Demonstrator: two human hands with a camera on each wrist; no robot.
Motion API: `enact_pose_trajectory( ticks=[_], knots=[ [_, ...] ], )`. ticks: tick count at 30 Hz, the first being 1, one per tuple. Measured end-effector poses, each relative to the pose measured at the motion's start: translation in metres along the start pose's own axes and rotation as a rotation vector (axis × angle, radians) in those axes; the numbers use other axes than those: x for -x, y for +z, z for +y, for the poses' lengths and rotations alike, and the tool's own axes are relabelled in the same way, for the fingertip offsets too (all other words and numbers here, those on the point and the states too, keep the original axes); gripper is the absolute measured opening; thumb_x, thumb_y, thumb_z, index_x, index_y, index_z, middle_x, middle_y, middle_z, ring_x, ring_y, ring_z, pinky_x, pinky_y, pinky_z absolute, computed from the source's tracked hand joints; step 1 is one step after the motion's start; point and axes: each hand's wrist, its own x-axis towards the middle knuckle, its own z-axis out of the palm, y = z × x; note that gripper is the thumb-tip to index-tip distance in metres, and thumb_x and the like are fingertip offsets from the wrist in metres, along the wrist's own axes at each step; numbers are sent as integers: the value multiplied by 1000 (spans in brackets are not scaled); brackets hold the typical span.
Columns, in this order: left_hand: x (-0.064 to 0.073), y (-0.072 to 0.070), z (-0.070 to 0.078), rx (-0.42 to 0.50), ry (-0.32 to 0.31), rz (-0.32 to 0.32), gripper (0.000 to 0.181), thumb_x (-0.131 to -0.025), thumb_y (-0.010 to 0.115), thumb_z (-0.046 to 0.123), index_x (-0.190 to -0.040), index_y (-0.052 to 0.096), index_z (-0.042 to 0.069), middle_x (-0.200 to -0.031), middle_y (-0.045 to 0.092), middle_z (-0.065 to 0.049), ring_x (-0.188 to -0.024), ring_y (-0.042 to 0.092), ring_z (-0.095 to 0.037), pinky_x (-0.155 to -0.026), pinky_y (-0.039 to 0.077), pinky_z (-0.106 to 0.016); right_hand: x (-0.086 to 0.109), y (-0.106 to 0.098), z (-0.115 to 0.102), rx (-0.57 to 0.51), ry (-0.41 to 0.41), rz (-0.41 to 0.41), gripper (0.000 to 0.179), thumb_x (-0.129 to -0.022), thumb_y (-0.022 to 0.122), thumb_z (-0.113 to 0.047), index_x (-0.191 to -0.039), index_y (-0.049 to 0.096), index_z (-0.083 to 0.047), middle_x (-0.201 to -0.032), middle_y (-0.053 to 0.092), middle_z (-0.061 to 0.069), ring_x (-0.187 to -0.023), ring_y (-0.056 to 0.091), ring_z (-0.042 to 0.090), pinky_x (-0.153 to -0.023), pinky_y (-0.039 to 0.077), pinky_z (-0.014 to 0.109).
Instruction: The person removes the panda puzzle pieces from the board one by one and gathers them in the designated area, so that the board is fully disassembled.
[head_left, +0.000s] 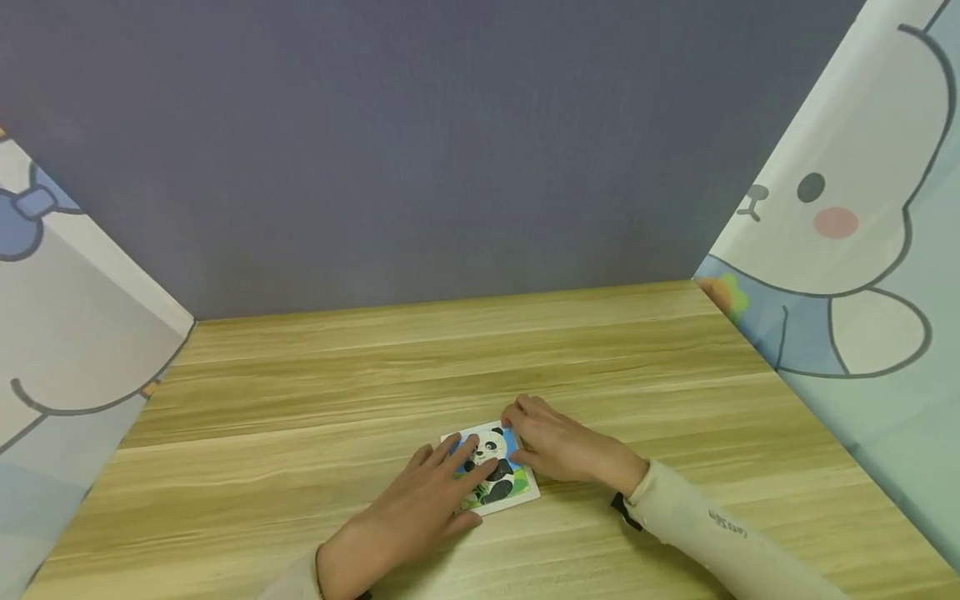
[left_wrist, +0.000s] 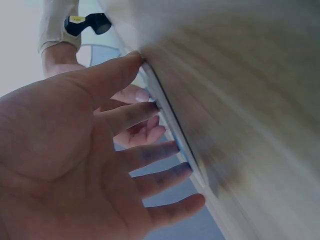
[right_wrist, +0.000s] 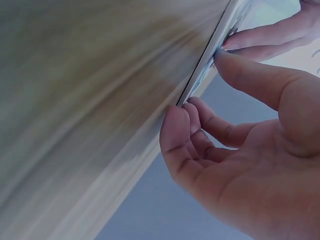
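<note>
A small square picture board (head_left: pixel 498 482) with a white border shows a panda on a blue and green ground. It lies flat on the wooden table. My left hand (head_left: pixel 412 517) spreads over the board's left part, its fingers fairly straight and the fingertips touching the board; in the left wrist view the left palm (left_wrist: pixel 75 155) is seen from below. At the far right corner, my right hand (head_left: pixel 566 442) holds the board's edge. The right wrist view shows the right hand's (right_wrist: pixel 240 145) curled fingers at that edge and its thumb on the picture. Both hands partly cover the picture.
The wood-grain tabletop (head_left: pixel 337 383) stretches around the hands. A dark grey panel (head_left: pixel 450 150) rises behind it. Side panels with cartoon animals stand at the left (head_left: pixel 90 308) and right (head_left: pixel 847 250). A black wrist device (head_left: pixel 626 512) sits under the right cuff.
</note>
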Motion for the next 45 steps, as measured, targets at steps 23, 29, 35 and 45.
enact_pose_trajectory(
  ticks=[23,29,35,45],
  knots=[
    [-4,1,-4,-35,9,5,65,-95,63,48,-153,42,29,-158,37,-12,-143,37,-36,-101,44,-54,-3,-4,2,-152,103,-57,35,-93,72,-24,-121,56,-8,-112,55,-1,-101,52,15,-85,49,36],
    [-4,0,-2,-57,8,7,65,-94,63,49,-152,43,29,-157,37,-12,-141,39,-36,-101,45,-55,-4,-5,4,-182,103,-71,33,-92,74,-24,-116,57,-9,-108,55,-3,-97,53,14,-80,49,31],
    [-4,1,-2,-64,3,10,63,-94,64,49,-151,45,30,-157,38,-11,-141,40,-35,-101,44,-54,-6,-4,7,-268,116,-86,33,-90,76,-20,-113,56,-8,-102,54,-1,-91,51,14,-77,47,30],
    [-3,1,-2,-41,12,7,63,-96,61,49,-153,42,29,-158,36,-13,-142,38,-37,-102,44,-56,-4,-4,7,-292,87,-66,34,-90,76,-17,-116,56,-6,-95,54,0,-81,49,13,-69,45,26]
  ],
)
